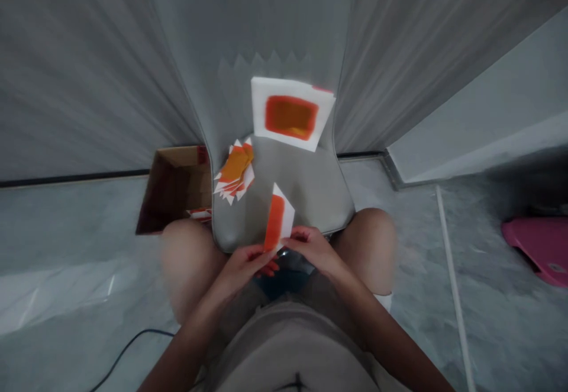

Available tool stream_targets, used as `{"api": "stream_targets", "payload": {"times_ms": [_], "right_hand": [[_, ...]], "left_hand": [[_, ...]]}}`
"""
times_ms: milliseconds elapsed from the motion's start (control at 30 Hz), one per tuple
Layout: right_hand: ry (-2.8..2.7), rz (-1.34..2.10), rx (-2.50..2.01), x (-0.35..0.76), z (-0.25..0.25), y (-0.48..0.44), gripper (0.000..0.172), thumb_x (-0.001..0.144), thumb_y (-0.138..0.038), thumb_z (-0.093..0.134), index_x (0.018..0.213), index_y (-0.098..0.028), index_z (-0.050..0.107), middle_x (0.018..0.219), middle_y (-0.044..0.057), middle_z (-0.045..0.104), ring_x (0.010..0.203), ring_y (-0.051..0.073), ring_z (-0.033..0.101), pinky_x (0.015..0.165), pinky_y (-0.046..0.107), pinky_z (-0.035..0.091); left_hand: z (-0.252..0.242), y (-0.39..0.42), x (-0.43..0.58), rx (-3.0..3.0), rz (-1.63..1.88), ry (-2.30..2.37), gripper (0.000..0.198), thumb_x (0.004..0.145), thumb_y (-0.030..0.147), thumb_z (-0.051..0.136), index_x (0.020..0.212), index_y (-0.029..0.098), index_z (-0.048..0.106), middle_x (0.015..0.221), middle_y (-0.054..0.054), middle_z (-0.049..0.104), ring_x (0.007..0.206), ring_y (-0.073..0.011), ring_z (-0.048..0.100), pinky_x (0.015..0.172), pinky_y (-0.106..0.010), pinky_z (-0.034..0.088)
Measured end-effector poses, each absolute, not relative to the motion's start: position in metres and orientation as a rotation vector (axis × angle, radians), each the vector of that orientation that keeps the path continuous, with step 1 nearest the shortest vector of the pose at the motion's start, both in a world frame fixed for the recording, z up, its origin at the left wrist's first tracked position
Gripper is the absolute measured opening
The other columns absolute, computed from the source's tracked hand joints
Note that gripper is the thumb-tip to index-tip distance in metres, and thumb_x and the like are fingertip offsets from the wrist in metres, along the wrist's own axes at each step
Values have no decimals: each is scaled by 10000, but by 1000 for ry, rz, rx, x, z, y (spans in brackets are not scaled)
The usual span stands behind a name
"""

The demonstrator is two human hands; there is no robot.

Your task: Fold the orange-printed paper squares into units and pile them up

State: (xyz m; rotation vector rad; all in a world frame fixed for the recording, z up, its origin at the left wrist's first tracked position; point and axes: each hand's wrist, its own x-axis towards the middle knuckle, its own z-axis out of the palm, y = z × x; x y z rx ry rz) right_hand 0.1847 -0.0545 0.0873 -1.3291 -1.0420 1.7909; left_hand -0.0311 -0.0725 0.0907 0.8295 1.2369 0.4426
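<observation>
One grey, smooth-surfaced chair (306, 190), carrying the pieces. One folded white paper piece with an orange panel (275, 220), standing tilted above the seat's front edge; left hand (246, 264), fingers pinching its lower left corner; right hand (317, 248), fingers pinching its lower right edge. One loose pile of folded orange-and-white paper pieces (235, 170), overlapping at the seat's left edge, count not discernible. One flat white paper stack with a rounded orange rectangle (290, 115), by the seat's back edge, sheets uncountable. One open brown cardboard box (177, 156), on the floor beside the seat's left edge, red-and-white pieces (200, 214) inside. One pink plastic item (539, 244), far right.
</observation>
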Motion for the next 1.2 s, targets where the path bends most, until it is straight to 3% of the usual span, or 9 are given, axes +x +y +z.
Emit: {"api": "stream_targets", "payload": {"times_ms": [233,467,667,867,1033,1200], "right_hand": [[-1070,1837,-1338,189,86,-59,323,782,-490,837,952,-220,788,982,60,800,899,210,713,881,352,556],[-965,1851,-1277,181,86,-59,376,743,-512,876,982,-233,796,1023,59,819,933,226,744,929,372,557],[-732,1676,-1349,168,82,-62,313,708,-495,894,847,-246,763,903,30,805,839,220,732,811,346,561],[-624,1604,-1419,152,71,-71,351,678,-497,887,839,-224,737,853,35,788,831,211,722,825,343,550],[-595,1650,-1386,155,71,-72,297,685,-465,880,796,-233,731,815,21,776,812,201,714,819,335,546],[-618,1665,-1373,158,72,-71,286,698,-459,884,767,-234,723,801,22,772,811,195,715,789,316,544]], "left_hand": [[88,-73,-35,901,404,1188,552,774,711,781,870,168,786,783,-86,792,648,-162,703,571,-245,445],[85,-73,-32,895,522,1205,550,759,690,813,917,164,782,752,-50,764,667,-151,675,642,-253,493],[70,-88,-4,519,919,1391,611,651,680,890,1015,200,791,984,-59,806,909,-185,728,732,-241,521],[58,-94,23,290,1041,1319,576,571,656,939,864,180,799,946,-70,807,900,-187,723,801,-278,548],[58,-90,22,314,1025,1286,478,628,602,936,827,185,813,889,-53,802,870,-165,709,820,-265,543],[59,-87,21,346,1042,1280,505,614,635,928,809,185,810,896,-61,800,891,-182,706,833,-281,542]]}}
